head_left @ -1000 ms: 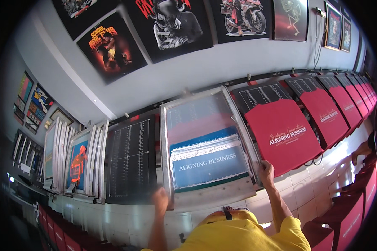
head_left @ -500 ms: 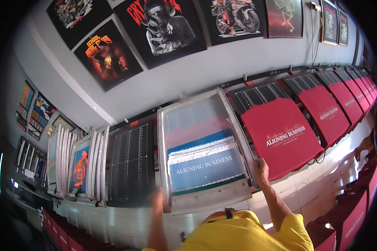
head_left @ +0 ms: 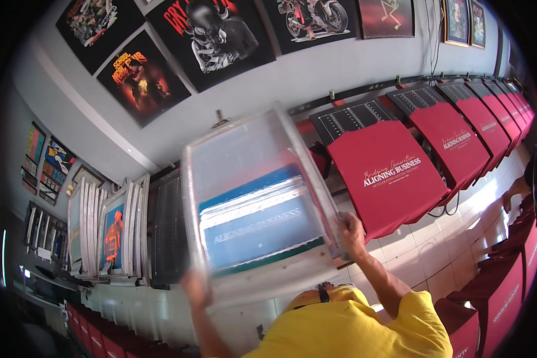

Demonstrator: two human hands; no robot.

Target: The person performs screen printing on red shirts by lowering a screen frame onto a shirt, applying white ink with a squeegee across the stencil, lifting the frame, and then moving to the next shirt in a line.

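A screen printing frame (head_left: 187, 197) tilts in the air, its pale rim smeared by motion. Its mesh holds a blue stencil area (head_left: 262, 230) with pale lettering and a white band of ink across it. On the right rim, near the lower corner, my right hand (head_left: 351, 232) is closed. My left hand (head_left: 197, 289), blurred, is closed on the lower left corner of the rim. Just right of the frame, a red shirt (head_left: 385, 164) with white print lies stretched over a black board with a dotted grid (head_left: 349, 119).
More red shirts (head_left: 459, 140) on boards run off to the right along a dark rail. To the left are a bare black board (head_left: 167, 230) and a stack of screens (head_left: 114, 230). Red cloth (head_left: 501, 298) hangs at lower right. Another person's hand (head_left: 510, 197) shows at far right.
The screen printing frame has come up off its place and moved left, with both hands carried along on it. The whole view has shifted slightly.
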